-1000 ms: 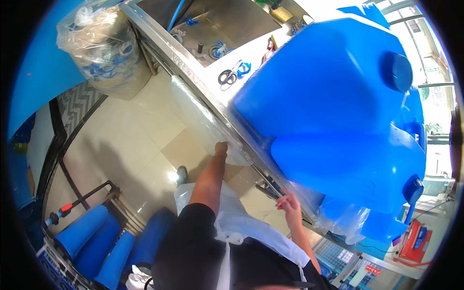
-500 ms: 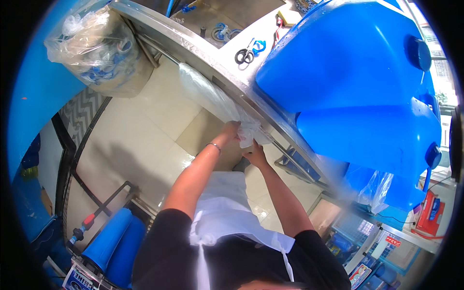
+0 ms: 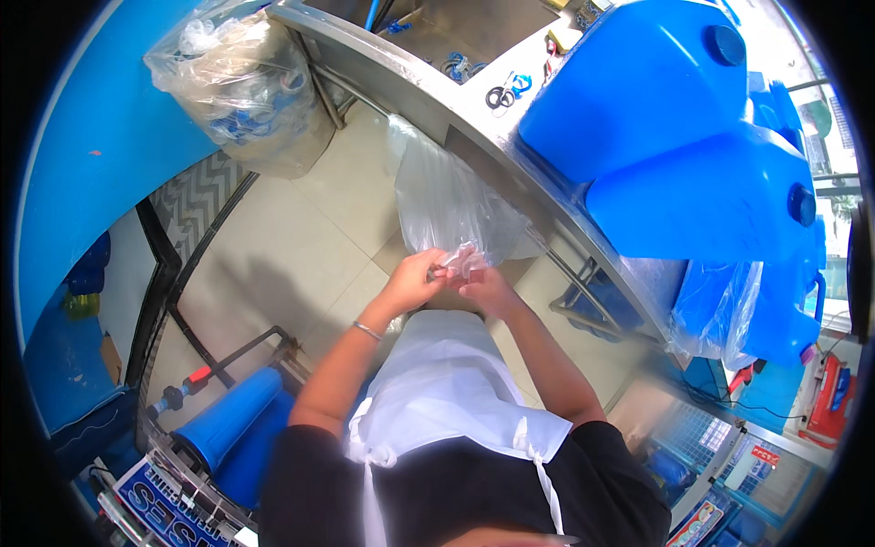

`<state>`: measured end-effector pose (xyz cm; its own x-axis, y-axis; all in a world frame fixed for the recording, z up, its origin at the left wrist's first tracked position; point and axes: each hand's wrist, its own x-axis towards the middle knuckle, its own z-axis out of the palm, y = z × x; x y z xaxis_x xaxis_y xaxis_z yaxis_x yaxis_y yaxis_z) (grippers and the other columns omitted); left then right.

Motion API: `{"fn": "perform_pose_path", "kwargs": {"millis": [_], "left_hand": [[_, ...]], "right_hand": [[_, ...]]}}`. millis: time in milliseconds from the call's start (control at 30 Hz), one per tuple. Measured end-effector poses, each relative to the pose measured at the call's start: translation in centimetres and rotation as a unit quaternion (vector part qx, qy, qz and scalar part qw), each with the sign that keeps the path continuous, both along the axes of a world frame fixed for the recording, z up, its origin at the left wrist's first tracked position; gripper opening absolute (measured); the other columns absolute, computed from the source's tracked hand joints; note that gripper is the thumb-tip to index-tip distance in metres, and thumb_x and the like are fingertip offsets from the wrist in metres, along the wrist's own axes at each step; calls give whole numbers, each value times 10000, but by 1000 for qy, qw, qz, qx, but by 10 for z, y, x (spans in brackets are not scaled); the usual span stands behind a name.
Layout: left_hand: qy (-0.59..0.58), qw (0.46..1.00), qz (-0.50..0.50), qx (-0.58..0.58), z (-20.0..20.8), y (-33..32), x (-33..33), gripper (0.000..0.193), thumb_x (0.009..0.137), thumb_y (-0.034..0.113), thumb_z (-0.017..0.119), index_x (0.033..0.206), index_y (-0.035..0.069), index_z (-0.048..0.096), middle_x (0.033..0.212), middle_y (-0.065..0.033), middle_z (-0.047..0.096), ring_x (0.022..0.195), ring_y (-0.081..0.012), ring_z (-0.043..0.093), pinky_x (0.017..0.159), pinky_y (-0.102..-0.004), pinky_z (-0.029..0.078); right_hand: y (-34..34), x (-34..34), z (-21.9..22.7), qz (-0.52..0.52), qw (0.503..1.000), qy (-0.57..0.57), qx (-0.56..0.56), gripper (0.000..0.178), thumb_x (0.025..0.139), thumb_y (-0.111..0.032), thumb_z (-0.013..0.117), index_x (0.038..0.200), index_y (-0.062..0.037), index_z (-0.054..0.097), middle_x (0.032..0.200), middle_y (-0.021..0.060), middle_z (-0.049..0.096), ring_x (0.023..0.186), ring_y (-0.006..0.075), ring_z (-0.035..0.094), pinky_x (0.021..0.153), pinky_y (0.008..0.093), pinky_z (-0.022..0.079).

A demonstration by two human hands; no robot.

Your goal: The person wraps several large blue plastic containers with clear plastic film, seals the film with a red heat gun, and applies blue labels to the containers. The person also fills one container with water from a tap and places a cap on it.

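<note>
Both my hands meet in front of my white apron (image 3: 447,392), gripping the gathered end of a clear plastic bag (image 3: 447,201). My left hand (image 3: 416,276) pinches the bunched film on one side, a bracelet on its wrist. Close beside it, my right hand (image 3: 488,290) has its fingers closed on the same film. Away from my hands the bag fans out wide toward the metal counter's rail. The fingertips are partly hidden by the crumpled plastic.
Large blue jugs (image 3: 629,91) stand on the steel counter (image 3: 428,77) at the right. Black-handled scissors (image 3: 499,97) lie beside them. A plastic-lined bin (image 3: 264,100) stands far left. Blue filter cylinders (image 3: 228,419) are at the near left, and a wire-grid rack (image 3: 697,442) at the near right.
Both hands have drawn the gathered end closer to my body. The bag, narrow and bunched before, now spreads wider. The whole view has shifted slightly.
</note>
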<state>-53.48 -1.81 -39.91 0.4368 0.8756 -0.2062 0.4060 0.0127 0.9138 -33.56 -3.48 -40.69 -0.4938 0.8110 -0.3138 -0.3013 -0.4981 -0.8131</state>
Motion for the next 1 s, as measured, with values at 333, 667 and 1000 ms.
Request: {"fn": "perform_pose_path", "kwargs": {"millis": [333, 667, 1000], "left_hand": [[-257, 949, 63, -169, 17, -57, 3, 105, 881, 25, 660, 981, -6, 661, 960, -59, 684, 863, -132, 650, 865, -288, 508], [-297, 934, 198, -26, 47, -93, 36, 222, 899, 185, 666, 1053, 59, 567, 849, -1, 568, 786, -145, 603, 768, -275, 479], [-335, 892, 234, -192, 77, -124, 41, 160, 942, 187, 635, 920, 33, 674, 932, -59, 691, 864, -148, 660, 806, -301, 543]], "right_hand": [[-41, -5, 91, 31, 883, -361, 297, 564, 822, -72, 675, 1367, -114, 535, 1274, 118, 536, 1038, 214, 571, 850, 357, 492], [-69, 22, 95, 8, 910, -284, 303, 599, 842, 40, 610, 1412, -60, 454, 1284, 108, 569, 1060, 170, 593, 953, 336, 474], [-88, 11, 106, -91, 926, -302, 206, 672, 861, -28, 655, 1441, 51, 326, 980, 81, 625, 794, 120, 621, 663, 261, 538]]}}
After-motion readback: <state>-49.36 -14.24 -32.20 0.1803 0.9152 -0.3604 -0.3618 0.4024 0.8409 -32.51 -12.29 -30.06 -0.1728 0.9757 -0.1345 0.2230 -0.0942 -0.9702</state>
